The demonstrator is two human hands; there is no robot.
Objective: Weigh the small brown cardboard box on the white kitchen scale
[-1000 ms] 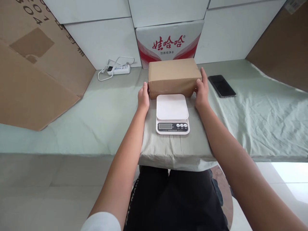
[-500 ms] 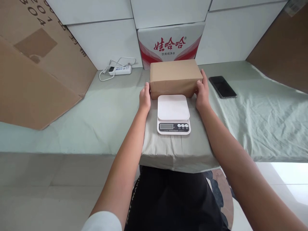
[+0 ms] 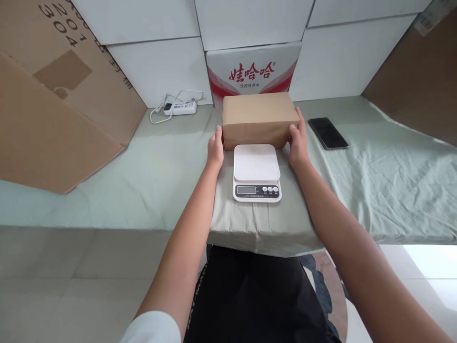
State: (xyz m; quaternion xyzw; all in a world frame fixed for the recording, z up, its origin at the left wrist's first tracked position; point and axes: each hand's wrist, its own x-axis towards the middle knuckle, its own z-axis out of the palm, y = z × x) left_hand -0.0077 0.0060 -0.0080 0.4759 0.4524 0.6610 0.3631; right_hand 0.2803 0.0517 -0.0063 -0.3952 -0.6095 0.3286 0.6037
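A closed brown cardboard box [image 3: 259, 116] lies behind a white kitchen scale [image 3: 256, 163] on the cloth-covered table. My left hand [image 3: 215, 146] grips the box's left end, thumb up along the edge. On the opposite end my right hand [image 3: 298, 140] is closed round the corner, its thumb on the front face and fingers along the side. The scale's plate carries nothing, and its small display looks blank. Whether the box rests fully on the cloth I cannot tell.
A black phone [image 3: 327, 133] lies to the right. At the back left is a white power strip [image 3: 180, 107] with a cable. A white-and-red carton [image 3: 252, 71] stands behind the box. Large cardboard cartons flank the table, the left one [image 3: 60, 128] nearer. Green cloth [image 3: 171, 190] covers the table.
The camera view has tilted slightly, so everything at the back sits a little lower in the picture. Both hands keep their hold on the cardboard box, which shows no clear movement.
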